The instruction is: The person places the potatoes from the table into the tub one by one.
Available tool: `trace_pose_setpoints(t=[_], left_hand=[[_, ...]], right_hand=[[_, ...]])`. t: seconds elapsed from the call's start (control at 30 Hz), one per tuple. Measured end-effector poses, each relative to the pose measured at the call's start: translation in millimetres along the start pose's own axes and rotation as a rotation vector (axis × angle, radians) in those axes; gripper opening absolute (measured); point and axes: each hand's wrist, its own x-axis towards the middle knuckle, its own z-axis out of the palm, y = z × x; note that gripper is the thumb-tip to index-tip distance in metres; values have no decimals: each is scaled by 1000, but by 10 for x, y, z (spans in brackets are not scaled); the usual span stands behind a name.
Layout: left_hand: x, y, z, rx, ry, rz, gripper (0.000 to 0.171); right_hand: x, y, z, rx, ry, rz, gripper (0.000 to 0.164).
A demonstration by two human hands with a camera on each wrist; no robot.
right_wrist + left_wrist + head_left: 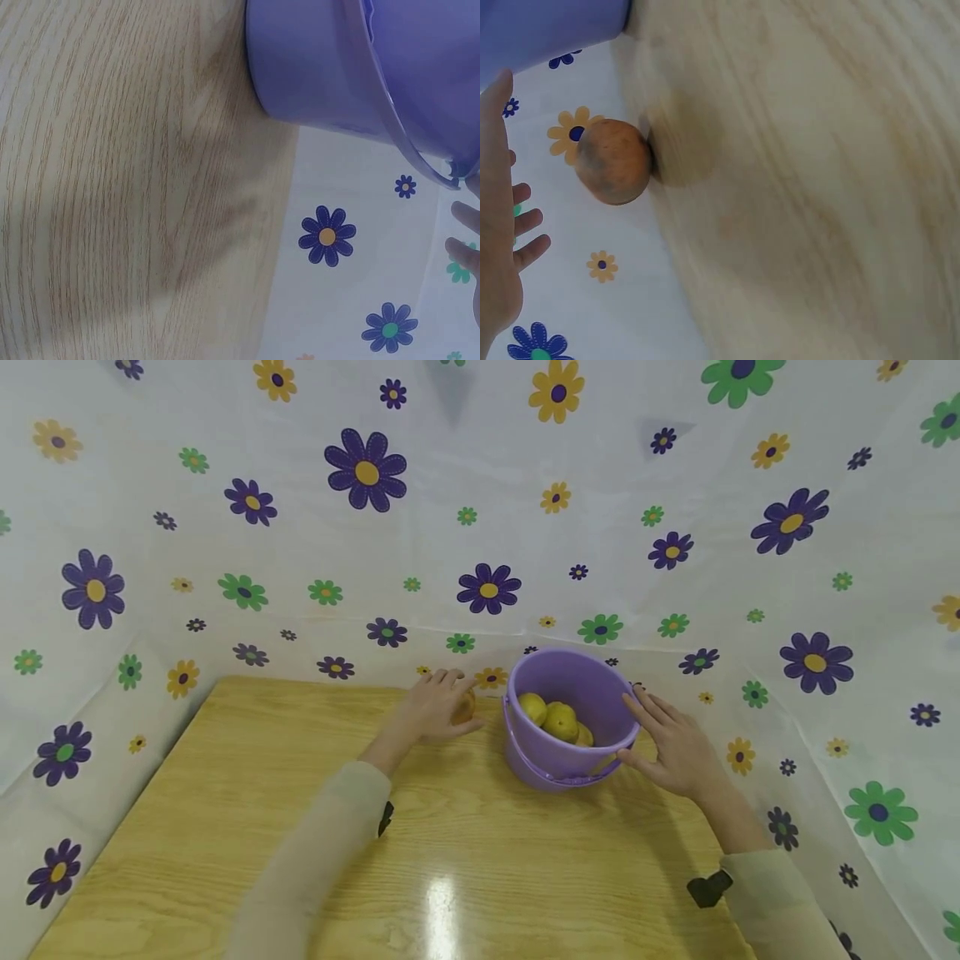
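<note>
A purple bucket (534, 767) stands at the back of the table with several yellow fruits (560, 722) inside. My right hand (675, 747) is at the bucket's right rim, its fingers extended along the edge; only fingertips show in the right wrist view. To the left of the bucket is a round orange-brown fruit (613, 162) on the table. My left hand (431, 708) reaches over that fruit and partly hides it from the head view. In the left wrist view its fingers are spread, with a gap between them and the fruit.
The wooden table (300, 827) ends at a white flowered sheet (420, 552) that hangs behind and along both sides. The bucket's purple handle (390, 124) hangs down its front. Dark bands (708, 888) sit at both wrists.
</note>
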Motion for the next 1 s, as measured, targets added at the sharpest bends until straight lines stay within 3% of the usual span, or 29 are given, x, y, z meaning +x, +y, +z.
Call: trace_pose_setpoints(t=[0.17,0.5,0.8,1.0], left_hand=[[16,12,127,-37,-11,-39,86],[52,-33,285,-18,-69,-90,92],[118,-26,416,-13,-167,-98,95],[114,19,446,12,-160,-110,91]], right_hand=[[5,7,14,3,8,-5,87],[21,27,6,9,0,-6,87],[42,52,-7,14,0,-12,87],[63,55,3,12,3,-20,87]])
